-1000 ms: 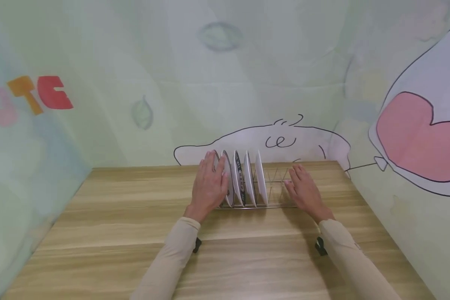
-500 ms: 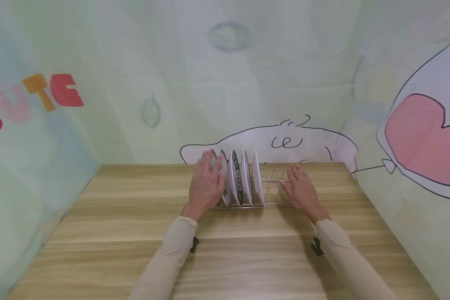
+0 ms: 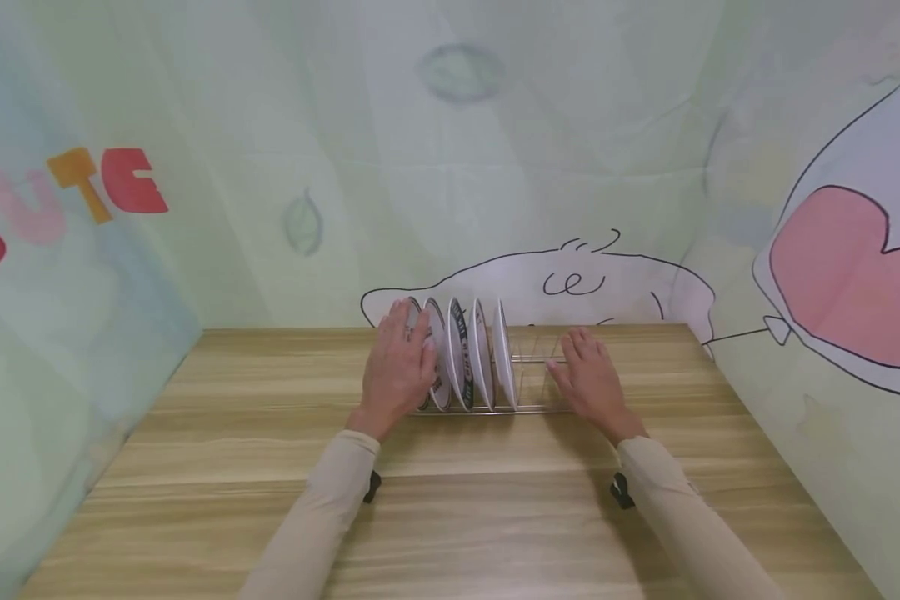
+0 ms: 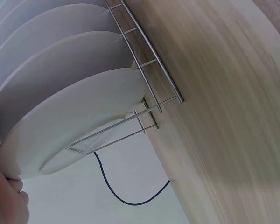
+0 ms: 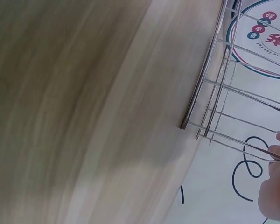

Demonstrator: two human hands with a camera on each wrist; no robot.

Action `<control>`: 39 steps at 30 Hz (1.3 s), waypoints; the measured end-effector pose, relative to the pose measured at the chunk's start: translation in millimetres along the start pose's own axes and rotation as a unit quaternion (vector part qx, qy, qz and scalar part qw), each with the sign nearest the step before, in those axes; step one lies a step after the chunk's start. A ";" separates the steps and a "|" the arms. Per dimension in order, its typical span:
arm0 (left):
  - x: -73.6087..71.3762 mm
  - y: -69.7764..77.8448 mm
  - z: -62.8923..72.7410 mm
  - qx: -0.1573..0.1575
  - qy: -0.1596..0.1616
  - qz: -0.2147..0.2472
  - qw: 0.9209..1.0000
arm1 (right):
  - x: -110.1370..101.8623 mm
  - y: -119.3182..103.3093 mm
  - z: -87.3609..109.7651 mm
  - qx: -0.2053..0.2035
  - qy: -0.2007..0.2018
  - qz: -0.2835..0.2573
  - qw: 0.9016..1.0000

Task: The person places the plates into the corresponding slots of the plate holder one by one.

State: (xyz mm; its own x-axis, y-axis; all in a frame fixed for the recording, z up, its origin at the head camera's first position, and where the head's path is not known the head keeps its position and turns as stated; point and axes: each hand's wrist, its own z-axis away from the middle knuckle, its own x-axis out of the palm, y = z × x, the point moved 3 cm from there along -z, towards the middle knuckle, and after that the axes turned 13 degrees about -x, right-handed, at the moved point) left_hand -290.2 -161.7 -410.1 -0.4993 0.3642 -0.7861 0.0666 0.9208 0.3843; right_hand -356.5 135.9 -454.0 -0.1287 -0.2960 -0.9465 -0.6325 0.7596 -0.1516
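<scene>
A metal wire dish rack (image 3: 532, 409) stands near the table's far edge with several white plates (image 3: 504, 354) upright in its left and middle slots. Some have dark patterned rims. My left hand (image 3: 394, 367) lies against the plates at the left end, fingers fairly straight; its fingertips show beside the outermost plate (image 4: 84, 102) in the left wrist view. At the rack's right end, my right hand (image 3: 591, 375) has its fingers extended and touches the end wires (image 5: 252, 144). The nearest plate's printed face (image 5: 266, 37) shows in the right wrist view. The rack's left end is mostly hidden by my left hand.
The wood-grain table (image 3: 450, 517) extends toward me and to both sides. A printed cloth backdrop (image 3: 450, 208) with cartoon drawings rises behind the far edge and along the sides. A dark device (image 3: 622, 490) is strapped at the right wrist.
The rack and its plates have slid left along the table, with both hands moving along at its ends. The head view has also shifted slightly.
</scene>
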 end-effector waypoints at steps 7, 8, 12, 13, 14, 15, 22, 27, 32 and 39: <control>-7.1 -9.0 1.2 0.001 0.009 -0.006 1.000 | 2.2 -10.5 -7.2 -0.007 0.007 -0.002 1.000; -8.0 -10.1 1.3 0.001 0.008 -0.006 1.000 | 2.2 -12.0 -8.1 -0.007 0.008 -0.004 1.000; -9.4 -14.7 2.1 0.001 0.009 -0.007 1.000 | 3.0 -16.4 -10.8 -0.006 0.007 -0.007 1.000; -9.9 -15.6 2.4 0.001 0.011 -0.007 1.000 | 3.3 -17.3 -11.4 -0.007 0.007 -0.007 1.000; -10.4 -16.4 2.8 0.001 0.014 -0.007 1.000 | 3.6 -18.3 -11.9 -0.008 0.007 -0.008 1.000; -10.5 -17.2 3.0 0.000 0.016 -0.009 1.000 | 3.9 -18.9 -12.3 -0.009 0.007 -0.008 1.000; -13.2 -15.9 3.5 -0.021 -0.006 -0.013 1.000 | 0.9 -17.7 -11.5 -0.022 0.002 -0.038 0.999; -14.3 -9.2 1.5 -0.070 -0.028 0.003 0.997 | -5.0 -7.8 -10.9 -0.028 0.005 -0.063 0.998; -13.3 2.8 7.2 -0.127 -0.004 0.024 0.992 | -8.0 0.2 -13.0 -0.022 -0.016 -0.076 0.997; -4.8 22.5 18.8 -0.146 0.000 0.021 0.989 | -7.0 1.4 -20.9 -0.062 -0.022 -0.080 0.995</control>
State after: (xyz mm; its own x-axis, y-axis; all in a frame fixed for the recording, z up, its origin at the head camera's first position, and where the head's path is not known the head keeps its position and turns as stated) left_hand -270.0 -140.1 -406.9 -0.5014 0.4020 -0.7662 -0.1648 0.8250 0.5407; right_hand -372.4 126.9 -441.7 0.0134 -0.3806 -0.9247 -0.7320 0.6262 -0.2684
